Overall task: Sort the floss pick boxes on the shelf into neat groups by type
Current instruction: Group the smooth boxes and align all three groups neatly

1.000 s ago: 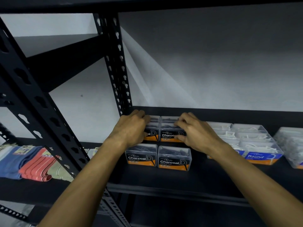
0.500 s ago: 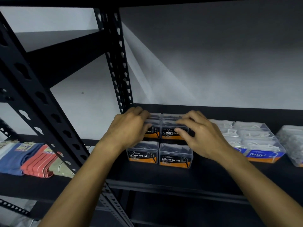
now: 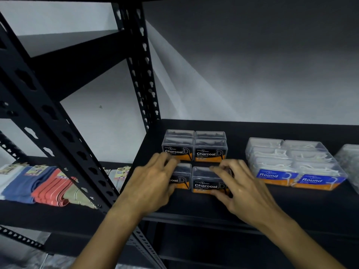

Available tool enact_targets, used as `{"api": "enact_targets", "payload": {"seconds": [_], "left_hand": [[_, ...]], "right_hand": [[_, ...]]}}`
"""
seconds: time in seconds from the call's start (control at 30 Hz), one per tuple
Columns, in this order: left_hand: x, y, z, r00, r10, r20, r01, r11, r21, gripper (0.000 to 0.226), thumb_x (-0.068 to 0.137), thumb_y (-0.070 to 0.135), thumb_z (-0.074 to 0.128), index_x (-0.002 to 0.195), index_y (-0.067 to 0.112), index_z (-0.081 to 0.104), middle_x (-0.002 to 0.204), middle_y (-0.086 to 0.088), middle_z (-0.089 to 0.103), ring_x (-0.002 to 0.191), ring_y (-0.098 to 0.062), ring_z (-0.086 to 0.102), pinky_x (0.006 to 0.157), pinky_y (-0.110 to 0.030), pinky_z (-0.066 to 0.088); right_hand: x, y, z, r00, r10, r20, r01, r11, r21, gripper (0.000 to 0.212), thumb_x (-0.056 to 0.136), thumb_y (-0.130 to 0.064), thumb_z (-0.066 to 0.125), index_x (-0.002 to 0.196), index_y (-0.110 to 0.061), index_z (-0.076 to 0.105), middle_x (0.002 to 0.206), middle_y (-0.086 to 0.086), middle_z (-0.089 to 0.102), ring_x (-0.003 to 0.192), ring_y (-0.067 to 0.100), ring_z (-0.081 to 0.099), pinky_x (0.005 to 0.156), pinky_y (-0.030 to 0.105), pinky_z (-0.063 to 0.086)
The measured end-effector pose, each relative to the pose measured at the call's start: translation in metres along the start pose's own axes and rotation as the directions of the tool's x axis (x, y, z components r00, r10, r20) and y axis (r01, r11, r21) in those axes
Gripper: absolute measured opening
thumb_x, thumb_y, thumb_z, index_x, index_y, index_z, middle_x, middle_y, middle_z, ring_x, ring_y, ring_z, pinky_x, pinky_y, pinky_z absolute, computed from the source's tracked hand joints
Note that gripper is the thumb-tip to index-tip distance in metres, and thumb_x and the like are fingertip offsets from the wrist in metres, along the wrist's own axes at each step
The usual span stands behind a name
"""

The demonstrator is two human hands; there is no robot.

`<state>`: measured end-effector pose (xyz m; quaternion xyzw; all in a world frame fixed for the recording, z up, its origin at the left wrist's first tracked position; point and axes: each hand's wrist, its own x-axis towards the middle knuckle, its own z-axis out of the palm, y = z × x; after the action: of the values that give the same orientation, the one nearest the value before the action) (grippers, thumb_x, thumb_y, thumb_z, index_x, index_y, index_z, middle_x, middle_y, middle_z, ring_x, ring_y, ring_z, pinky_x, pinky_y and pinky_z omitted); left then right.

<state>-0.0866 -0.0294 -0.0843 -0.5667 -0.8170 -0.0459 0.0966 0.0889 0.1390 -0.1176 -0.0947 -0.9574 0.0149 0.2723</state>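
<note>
Clear Charcoal floss pick boxes with orange labels stand in two columns on the black shelf. The rear Charcoal boxes sit tight together near the back. My left hand curls over the front left Charcoal box and hides its left half. My right hand holds the front right Charcoal box, fingers on its lid and thumb under its front edge. A small gap separates the front pair from the rear ones. To the right, Round floss pick boxes with blue labels form their own block.
A black perforated upright post stands just left of the Charcoal boxes. Another clear box shows at the right edge. Folded towels lie on the neighbouring shelf to the left. A grey wall backs the shelf.
Both hands have left the rear Charcoal boxes and come forward onto the front pair. The rear boxes stay where they were.
</note>
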Motion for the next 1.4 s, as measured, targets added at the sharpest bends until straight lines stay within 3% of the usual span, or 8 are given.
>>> {"api": "enact_targets", "payload": {"seconds": [0.1, 0.37, 0.5, 0.7, 1.4], "left_hand": [[0.002, 0.001, 0.007, 0.998, -0.023, -0.053, 0.023, 1.000, -0.011, 0.063, 0.074, 0.036, 0.078, 0.129, 0.019, 0.052, 0.122, 0.000, 0.050, 0.109, -0.019, 0.052, 0.050, -0.032, 0.052], [0.018, 0.004, 0.010, 0.986, -0.082, -0.146, 0.092, 0.994, 0.064, 0.069, 0.060, 0.025, 0.089, 0.123, 0.012, 0.064, 0.112, -0.011, 0.056, 0.103, -0.028, 0.057, 0.043, -0.032, 0.049], [0.025, 0.005, 0.014, 0.980, -0.098, -0.171, 0.109, 0.992, 0.058, 0.069, 0.059, 0.021, 0.088, 0.122, 0.008, 0.062, 0.109, -0.010, 0.059, 0.101, -0.028, 0.057, 0.041, -0.030, 0.047], [0.028, 0.007, 0.018, 0.973, -0.114, -0.202, 0.122, 0.992, 0.024, 0.054, 0.059, 0.018, 0.088, 0.106, 0.007, 0.064, 0.106, -0.010, 0.060, 0.098, -0.026, 0.058, 0.039, -0.026, 0.043], [0.029, 0.010, 0.022, 0.962, -0.151, -0.229, 0.157, 0.987, 0.011, 0.054, 0.060, 0.020, 0.088, 0.107, 0.008, 0.065, 0.110, -0.008, 0.061, 0.102, -0.024, 0.058, 0.041, -0.024, 0.046]], "right_hand": [[0.000, -0.002, 0.004, 0.999, 0.020, -0.040, -0.020, 1.000, -0.003, 0.059, 0.067, -0.031, 0.083, 0.118, -0.010, 0.062, 0.110, 0.005, 0.054, 0.102, 0.017, 0.048, 0.047, 0.023, 0.047], [0.011, -0.002, 0.005, 0.998, 0.051, -0.046, -0.057, 0.989, -0.138, 0.053, 0.068, -0.029, 0.082, 0.114, -0.009, 0.064, 0.112, 0.007, 0.060, 0.106, 0.020, 0.049, 0.059, 0.025, 0.052], [0.013, -0.001, 0.011, 0.995, 0.093, -0.048, -0.097, 0.992, -0.087, 0.053, 0.069, -0.023, 0.082, 0.117, -0.009, 0.063, 0.115, 0.008, 0.057, 0.109, 0.023, 0.051, 0.054, 0.030, 0.057], [0.017, 0.000, 0.014, 0.990, 0.126, -0.060, -0.131, 0.987, -0.088, 0.054, 0.068, -0.021, 0.083, 0.117, -0.008, 0.065, 0.115, 0.011, 0.056, 0.111, 0.023, 0.051, 0.045, 0.026, 0.052], [0.026, 0.004, 0.026, 0.978, 0.183, -0.096, -0.192, 0.976, -0.098, 0.056, 0.069, -0.019, 0.082, 0.120, -0.007, 0.061, 0.118, 0.014, 0.050, 0.113, 0.028, 0.048, 0.046, 0.031, 0.055]]}}
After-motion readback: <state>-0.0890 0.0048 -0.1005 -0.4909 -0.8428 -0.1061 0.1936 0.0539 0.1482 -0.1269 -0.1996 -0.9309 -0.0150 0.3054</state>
